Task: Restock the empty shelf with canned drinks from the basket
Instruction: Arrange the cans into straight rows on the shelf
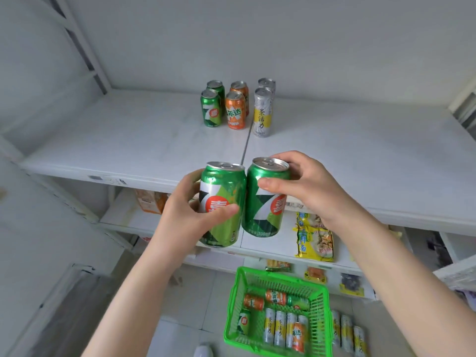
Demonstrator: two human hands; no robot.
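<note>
White back wall (257, 34) fills the top of the frame, plain, evenly lit, soft light. Upper left, a white slotted upright (85, 47) runs diagonally down to the corner. White shelf board (116, 140) spans mid-frame L to R, a seam (246, 148) down its centre. Below it, lower shelves (123, 220), also white, w/ snack packets (315, 238) centre-right. Bottom centre: pale tiled floor (190, 300), grey grout lines.
</note>
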